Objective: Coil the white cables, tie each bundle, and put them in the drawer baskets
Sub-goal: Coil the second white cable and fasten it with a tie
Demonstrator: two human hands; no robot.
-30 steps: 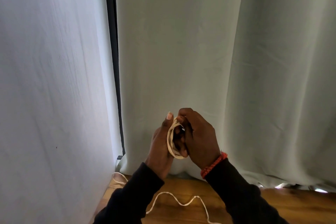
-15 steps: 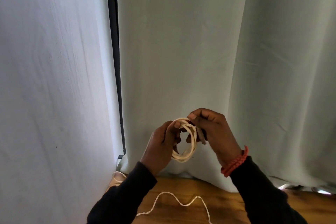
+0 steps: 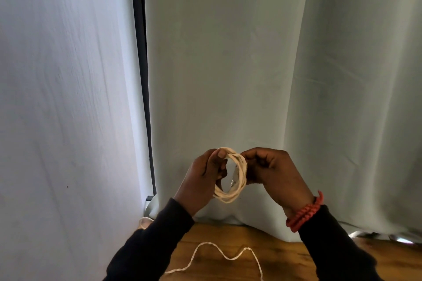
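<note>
Nearest, at the bottom edge: a loose length of white cable (image 3: 219, 255) snaking in waves across the wooden surface (image 3: 280, 264), not yet gathered in. Another pale loop (image 3: 144, 222) at the left, tucked against the foot of the curtain, half hidden by the dark sleeve (image 3: 150, 244); impossible to tell whether part of the same cable or a second one.

Above that, held up clear of the wood: a small coil (image 3: 237, 180) of several white turns, upright between both hands. Left hand (image 3: 201, 180) curled round the coil's left side, thumb pressed over the top turns. Right hand (image 3: 271, 173), red beaded bracelet (image 3: 306, 212) at the wrist, fingers bent and pinching the coil's right side near the top.

Judged from this: coiling partly done, with several turns made and slack left on the wood. No tie seen round the bundle, so tying looks yet to come. No drawer and no baskets anywhere in view; stowing not begun.

Farthest: pale green curtain (image 3: 228, 75) hanging to the wood, a dark vertical frame (image 3: 141, 75) at its left edge, a lighter drape (image 3: 64, 98) beyond.
</note>
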